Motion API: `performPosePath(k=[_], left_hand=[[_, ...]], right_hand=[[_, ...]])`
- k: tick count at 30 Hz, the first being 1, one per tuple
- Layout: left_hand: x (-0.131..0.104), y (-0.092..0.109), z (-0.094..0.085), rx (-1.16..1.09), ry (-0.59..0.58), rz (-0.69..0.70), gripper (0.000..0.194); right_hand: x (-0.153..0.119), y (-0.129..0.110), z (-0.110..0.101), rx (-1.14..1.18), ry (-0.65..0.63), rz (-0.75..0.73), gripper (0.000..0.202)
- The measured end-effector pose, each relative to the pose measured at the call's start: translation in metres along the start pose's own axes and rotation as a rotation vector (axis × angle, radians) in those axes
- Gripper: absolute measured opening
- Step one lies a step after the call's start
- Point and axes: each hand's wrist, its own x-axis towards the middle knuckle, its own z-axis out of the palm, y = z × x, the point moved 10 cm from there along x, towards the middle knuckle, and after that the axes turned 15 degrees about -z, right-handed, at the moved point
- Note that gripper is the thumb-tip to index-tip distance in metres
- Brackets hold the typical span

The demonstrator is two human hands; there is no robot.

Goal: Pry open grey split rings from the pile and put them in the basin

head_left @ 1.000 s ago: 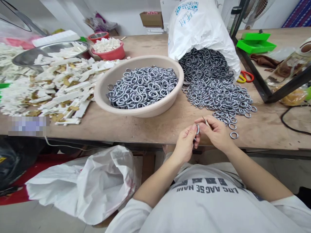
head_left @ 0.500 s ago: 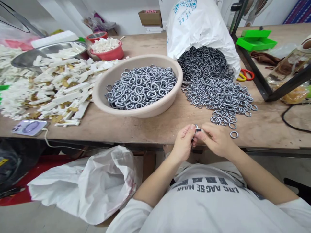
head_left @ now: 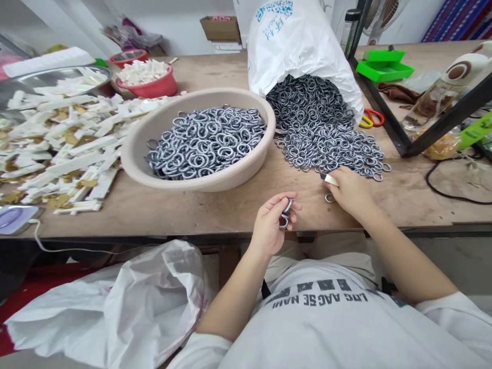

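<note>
My left hand is closed on grey rings, two of which show between the thumb and fingers above the table's front edge. My right hand reaches down to the near side of a loose ring pile. A small white piece with a dark end sticks out from its thumb and fingers; its kind is unclear. Just below those fingers lies a single ring. Left of the pile, a beige basin holds many similar rings.
A white sack lies open behind the pile. White plastic pieces cover the left side, with a red bowl beyond. At right stand a black metal frame, scissors and a green tray. Another sack hangs below the table.
My hands, together before, are now apart. The right has moved forward to the ring pile; the left stays near the table edge with rings. The view has shifted right.
</note>
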Motion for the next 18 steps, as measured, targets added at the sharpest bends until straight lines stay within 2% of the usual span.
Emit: performPosePath(k=[6, 9, 11, 14, 18], left_hand=[[0.006, 0.0, 0.003, -0.046, 0.017, -0.044, 0.046], [0.009, 0.003, 0.009, 0.027, 0.021, 0.013, 0.045], [0.012, 0.007, 0.016, 0.146, 0.044, 0.103, 0.042], [0.013, 0.014, 0.028, 0.371, 0.081, 0.256, 0.038], [0.009, 0.021, 0.035, 0.515, 0.103, 0.379, 0.035]], right_hand=[[0.012, 0.019, 0.011, 0.269, -0.003, 0.051, 0.027], [0.007, 0.021, 0.001, 0.509, 0.179, 0.137, 0.033], [0.003, 0.012, -0.001, 0.799, 0.299, 0.155, 0.035], [0.001, -0.02, 0.009, 1.234, 0.317, 0.123, 0.043], [-0.006, -0.044, 0.016, 1.459, 0.341, 0.128, 0.047]])
